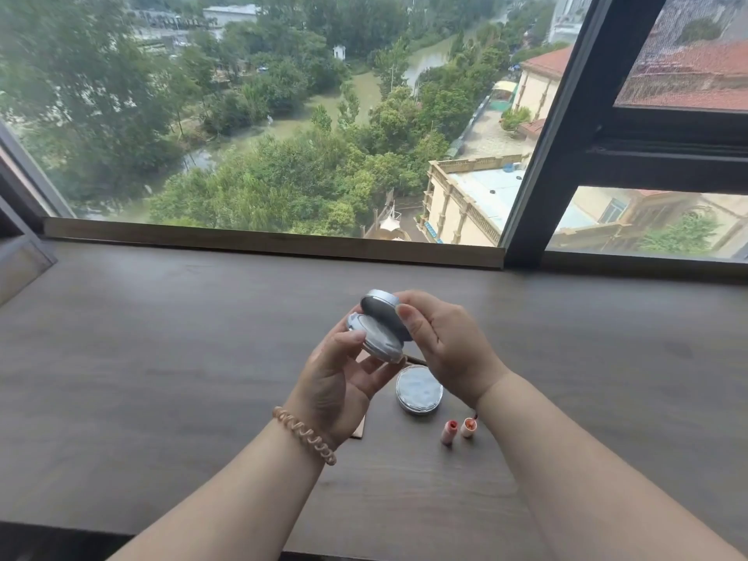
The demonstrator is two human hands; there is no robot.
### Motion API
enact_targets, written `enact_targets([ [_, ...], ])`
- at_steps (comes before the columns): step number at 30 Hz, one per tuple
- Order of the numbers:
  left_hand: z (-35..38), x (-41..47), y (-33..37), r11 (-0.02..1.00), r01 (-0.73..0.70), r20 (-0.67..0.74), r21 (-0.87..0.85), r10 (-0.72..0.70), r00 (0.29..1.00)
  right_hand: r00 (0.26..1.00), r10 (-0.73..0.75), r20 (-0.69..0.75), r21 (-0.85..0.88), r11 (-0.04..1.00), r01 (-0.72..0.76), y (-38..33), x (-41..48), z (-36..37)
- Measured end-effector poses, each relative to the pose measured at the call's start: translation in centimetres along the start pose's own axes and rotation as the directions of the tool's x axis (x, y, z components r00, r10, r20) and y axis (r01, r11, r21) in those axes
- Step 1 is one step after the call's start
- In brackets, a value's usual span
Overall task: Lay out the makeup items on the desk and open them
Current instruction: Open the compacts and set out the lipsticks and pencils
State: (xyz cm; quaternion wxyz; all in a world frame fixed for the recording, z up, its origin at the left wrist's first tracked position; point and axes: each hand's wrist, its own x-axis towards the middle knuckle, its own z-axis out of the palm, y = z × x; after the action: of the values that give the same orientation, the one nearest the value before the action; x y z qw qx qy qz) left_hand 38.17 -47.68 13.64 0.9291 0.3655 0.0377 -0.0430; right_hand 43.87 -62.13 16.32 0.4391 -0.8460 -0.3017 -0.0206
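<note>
Cradling a round, glossy silver compact (378,338), lid ajar.

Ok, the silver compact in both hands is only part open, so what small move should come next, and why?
Probably swing the lid fully back. The right hand pinches its rim, the left hand holds the silver compact, which gapes only partway, above the desk where a round case and two lip tubes sit.

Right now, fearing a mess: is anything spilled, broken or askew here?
Nothing stands out. The left hand and right hand hold a round silver compact partly open; a second round silver case and two small pink tubes sit on the dark wooden desk.
</note>
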Motion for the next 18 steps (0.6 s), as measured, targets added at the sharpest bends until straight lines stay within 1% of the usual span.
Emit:
enact_targets([
  [2, -0.2, 0.0, 0.0, 0.999, -0.002, 0.031, -0.036, 0.003, 1.0, 0.999, 0.033, -0.007, 0.159, 0.987, -0.032, 0.1, -0.3, 0.3],
  [3, -0.3, 0.0, 0.0, 0.999, 0.003, 0.055, -0.05, 0.0, 0.998, 0.999, 0.05, -0.007, 0.208, 0.977, -0.048, 0.3, -0.4, 0.5],
  [5, -0.7, -0.1, -0.1, 0.997, 0.03, 0.105, -0.078, -0.022, 0.994, 0.998, 0.06, -0.012, 0.198, 0.979, -0.056, 0.7, -0.6, 0.7],
  [7, -1.2, -0.3, 0.0, 0.993, 0.087, 0.116, -0.076, -0.077, 0.99, 0.998, 0.054, -0.007, 0.194, 0.98, -0.052, 1.1, -0.4, 0.9],
  [9, -1.6, -0.5, 0.0, 0.987, 0.153, 0.069, 0.045, -0.156, 0.985, 0.998, 0.07, -0.004, 0.221, 0.973, -0.068, 1.3, -0.1, 0.8],
  [11, -1.8, -0.6, -0.1, 0.957, 0.221, -0.051, 0.19, -0.216, 0.975, 0.996, 0.09, 0.016, 0.219, 0.971, -0.091, 1.7, 0.0, 0.7],
  [12, -1.8, -0.6, -0.2, 0.942, 0.247, -0.113, 0.226, -0.227, 0.967, 0.995, 0.096, 0.041, 0.197, 0.975, -0.102, 1.9, 0.0, 0.6],
  [15, -2.2, -0.3, -0.5, 0.923, 0.291, -0.208, 0.252, -0.242, 0.948, 0.985, 0.125, 0.12, 0.095, 0.986, -0.137, 2.7, 0.3, 0.9],
  [18, -3.0, -0.5, -1.0, 0.901, 0.32, -0.253, 0.294, -0.249, 0.935, 0.971, 0.196, 0.138, 0.054, 0.977, -0.205, 3.9, 0.9, 1.4],
])
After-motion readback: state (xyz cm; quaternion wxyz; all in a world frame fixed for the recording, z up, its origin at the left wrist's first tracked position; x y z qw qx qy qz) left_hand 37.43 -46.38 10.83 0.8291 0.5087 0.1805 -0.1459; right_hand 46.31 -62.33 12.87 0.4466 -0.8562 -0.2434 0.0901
